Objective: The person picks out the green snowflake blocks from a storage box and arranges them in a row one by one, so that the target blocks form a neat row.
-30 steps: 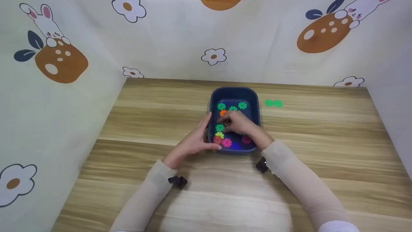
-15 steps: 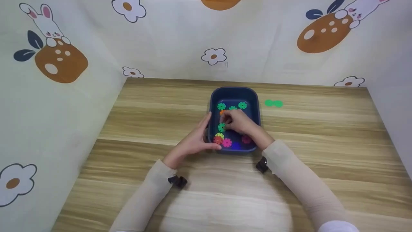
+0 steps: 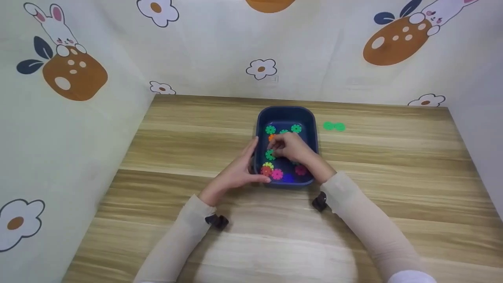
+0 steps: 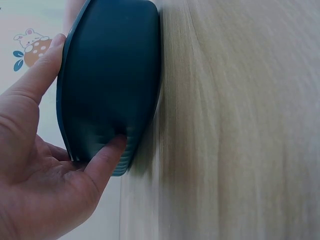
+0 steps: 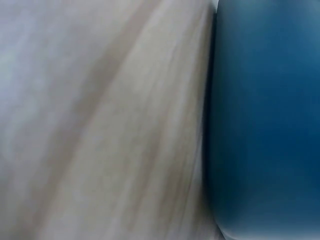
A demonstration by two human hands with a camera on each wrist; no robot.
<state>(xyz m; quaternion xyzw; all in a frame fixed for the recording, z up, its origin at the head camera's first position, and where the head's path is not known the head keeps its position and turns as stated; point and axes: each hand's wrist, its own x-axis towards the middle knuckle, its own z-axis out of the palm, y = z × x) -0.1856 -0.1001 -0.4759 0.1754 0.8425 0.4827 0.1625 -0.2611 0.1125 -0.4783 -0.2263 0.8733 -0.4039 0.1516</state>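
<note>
My left hand (image 3: pixel 237 169) holds the dark blue plastic tub (image 3: pixel 286 111) at its near left corner. Its thumb lies over the front rim while the other fingers go along the left wall; the left wrist view shows fingers against the outside of the tub (image 4: pixel 110 65). Inside the tub, the curled fingers of my right hand (image 3: pixel 291 148) pinch a green notched snowflake disc (image 3: pixel 269 155) by its right edge. Close by lie a yellow disc (image 3: pixel 268 166), a red disc (image 3: pixel 266 171) and a pink disc (image 3: pixel 277 174). The right wrist view shows only table and tub wall (image 5: pixel 265 120).
Further back in the tub are several green discs (image 3: pixel 296 128) and an orange one (image 3: pixel 271 138). A blue disc (image 3: pixel 288 178) and a dark pink disc (image 3: pixel 301 169) lie near its front. Two joined green discs (image 3: pixel 334 126) rest on the wooden table (image 3: pixel 393 157) to the right.
The green disc at my right fingertips tilted and shifted slightly right and back, its right edge now covered by the thumb. My left hand and the tub have stayed put.
</note>
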